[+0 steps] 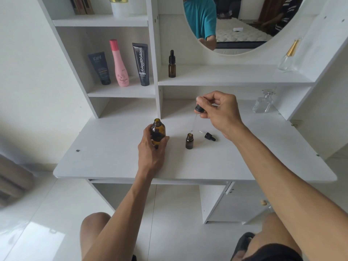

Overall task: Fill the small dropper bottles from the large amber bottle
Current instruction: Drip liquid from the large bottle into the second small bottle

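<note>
Three toiletries, a dark tube (pixel 99 68), a pink bottle (pixel 119 63) and a black tube (pixel 141 64), stand on a white shelf (pixel 120 92) at upper left; an oval mirror (pixel 235 25) hangs at upper right.

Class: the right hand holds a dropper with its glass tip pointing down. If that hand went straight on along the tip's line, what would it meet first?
The right hand would bring the dropper into the open mouth of the small bottle just below its tip, though depth is hard to judge.

Two small dropper bottles (pixel 189 141) (pixel 172 64), one large amber bottle (pixel 158 133), two droppers (pixel 197 112) (pixel 209 136), three toiletry containers (pixel 100 68) (pixel 120 63) (pixel 142 64)
</note>
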Available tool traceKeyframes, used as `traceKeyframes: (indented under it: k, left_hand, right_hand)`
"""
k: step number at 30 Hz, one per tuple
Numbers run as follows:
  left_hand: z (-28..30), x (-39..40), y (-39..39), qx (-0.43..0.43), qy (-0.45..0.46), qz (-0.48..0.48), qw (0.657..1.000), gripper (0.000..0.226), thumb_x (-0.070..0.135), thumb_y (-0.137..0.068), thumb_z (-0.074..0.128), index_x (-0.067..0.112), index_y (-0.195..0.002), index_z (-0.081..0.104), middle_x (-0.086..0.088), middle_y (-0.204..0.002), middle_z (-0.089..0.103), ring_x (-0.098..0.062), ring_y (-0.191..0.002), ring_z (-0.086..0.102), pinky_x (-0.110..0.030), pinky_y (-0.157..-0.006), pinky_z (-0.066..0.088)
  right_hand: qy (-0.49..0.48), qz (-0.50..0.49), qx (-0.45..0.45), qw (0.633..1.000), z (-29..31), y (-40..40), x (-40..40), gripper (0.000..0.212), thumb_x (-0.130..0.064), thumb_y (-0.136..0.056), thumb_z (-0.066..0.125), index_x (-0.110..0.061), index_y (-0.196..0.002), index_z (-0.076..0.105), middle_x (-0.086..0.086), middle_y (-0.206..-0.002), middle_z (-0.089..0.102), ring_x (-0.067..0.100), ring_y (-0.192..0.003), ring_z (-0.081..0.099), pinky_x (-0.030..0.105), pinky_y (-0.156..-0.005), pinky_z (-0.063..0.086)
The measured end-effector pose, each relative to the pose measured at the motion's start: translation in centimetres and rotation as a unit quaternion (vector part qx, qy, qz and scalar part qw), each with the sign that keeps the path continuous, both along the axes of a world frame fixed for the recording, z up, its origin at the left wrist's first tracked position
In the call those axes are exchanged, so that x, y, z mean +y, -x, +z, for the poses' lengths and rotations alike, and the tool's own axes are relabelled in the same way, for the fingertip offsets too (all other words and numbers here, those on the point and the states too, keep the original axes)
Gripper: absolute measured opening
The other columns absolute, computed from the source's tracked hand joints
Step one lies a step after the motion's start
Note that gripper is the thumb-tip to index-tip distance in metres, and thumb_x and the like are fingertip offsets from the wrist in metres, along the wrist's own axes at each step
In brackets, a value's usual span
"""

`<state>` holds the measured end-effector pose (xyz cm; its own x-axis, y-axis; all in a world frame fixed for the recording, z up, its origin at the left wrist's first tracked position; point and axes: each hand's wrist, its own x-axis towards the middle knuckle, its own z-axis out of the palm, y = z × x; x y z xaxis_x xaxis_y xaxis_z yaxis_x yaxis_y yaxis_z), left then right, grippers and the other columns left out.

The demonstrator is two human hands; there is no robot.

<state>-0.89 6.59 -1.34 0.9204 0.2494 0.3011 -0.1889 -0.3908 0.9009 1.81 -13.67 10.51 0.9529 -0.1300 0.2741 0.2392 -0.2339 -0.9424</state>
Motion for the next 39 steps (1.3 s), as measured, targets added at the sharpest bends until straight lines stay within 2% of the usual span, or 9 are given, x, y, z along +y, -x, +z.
traceKeyframes:
  k: [2, 5, 9, 19, 27, 32, 39]
  left_hand:
    - [0.00, 0.00, -0.03, 0.001, 0.002, 0.000, 1.000, 0.049, 0.028, -0.090, 0.070, 0.028, -0.133, 0.046, 0.015, -0.099, 0.061, -0.010, -0.091, 0.063, -0.022, -0.080, 0.050]
    - [0.00, -0.01, -0.07, 0.003, 0.002, -0.001, 1.000, 0.050, 0.027, -0.090, 0.070, 0.027, -0.133, 0.046, 0.021, -0.098, 0.058, -0.010, -0.091, 0.063, -0.021, -0.078, 0.049]
    - [-0.06, 0.00, -0.08, 0.001, 0.000, -0.003, 1.000, 0.049, 0.028, -0.089, 0.069, 0.029, -0.133, 0.046, 0.026, -0.099, 0.057, -0.012, -0.093, 0.064, -0.026, -0.081, 0.052]
    - [0.10, -0.08, 0.02, 0.000, 0.008, -0.005, 1.000, 0.048, 0.027, -0.090, 0.070, 0.030, -0.131, 0.046, 0.024, -0.098, 0.059, -0.007, -0.093, 0.064, -0.028, -0.083, 0.054]
    - [-0.04, 0.00, -0.06, 0.001, 0.008, -0.005, 1.000, 0.049, 0.027, -0.090, 0.069, 0.029, -0.133, 0.045, 0.022, -0.099, 0.061, -0.011, -0.092, 0.065, -0.029, -0.082, 0.055]
    - [0.08, -0.07, -0.01, 0.002, 0.007, -0.005, 1.000, 0.048, 0.026, -0.090, 0.069, 0.029, -0.132, 0.046, 0.025, -0.097, 0.059, -0.004, -0.092, 0.063, -0.023, -0.080, 0.052]
    - [0.12, -0.07, 0.13, 0.004, 0.006, -0.006, 1.000, 0.049, 0.027, -0.090, 0.069, 0.028, -0.133, 0.045, 0.024, -0.099, 0.058, -0.008, -0.093, 0.063, -0.025, -0.080, 0.052]
  right_hand:
    - [0.002, -0.001, 0.000, 1.000, -0.03, -0.02, 0.03, 0.015, -0.025, -0.090, 0.074, -0.011, -0.087, 0.071, 0.011, -0.086, 0.074, 0.018, -0.073, 0.076, 0.024, -0.063, 0.056]
    - [0.004, 0.000, -0.002, 1.000, 0.03, 0.01, 0.02, 0.015, -0.024, -0.090, 0.074, -0.010, -0.087, 0.071, 0.011, -0.085, 0.074, 0.018, -0.073, 0.076, 0.024, -0.063, 0.057]
    - [0.004, 0.002, -0.001, 1.000, 0.08, 0.05, 0.05, 0.015, -0.024, -0.090, 0.074, -0.010, -0.086, 0.071, 0.011, -0.085, 0.074, 0.019, -0.073, 0.076, 0.024, -0.064, 0.057]
    - [0.014, 0.006, 0.001, 1.000, 0.06, -0.09, 0.13, 0.017, -0.023, -0.089, 0.074, -0.007, -0.087, 0.071, 0.011, -0.085, 0.073, 0.020, -0.073, 0.076, 0.026, -0.065, 0.058]
    - [0.027, 0.012, -0.005, 1.000, 0.33, 0.13, 0.30, 0.015, -0.022, -0.090, 0.074, -0.008, -0.084, 0.070, 0.011, -0.082, 0.072, 0.018, -0.071, 0.076, 0.024, -0.064, 0.057]
    - [0.052, 0.015, -0.019, 0.998, 0.59, 0.22, 0.40, 0.014, -0.023, -0.089, 0.074, -0.014, -0.080, 0.069, 0.013, -0.084, 0.072, 0.018, -0.072, 0.076, 0.025, -0.064, 0.059]
    - [0.061, 0.019, -0.028, 0.998, 0.84, 0.49, 0.53, 0.015, -0.024, -0.090, 0.074, -0.013, -0.080, 0.069, 0.011, -0.082, 0.072, 0.016, -0.071, 0.075, 0.023, -0.063, 0.059]
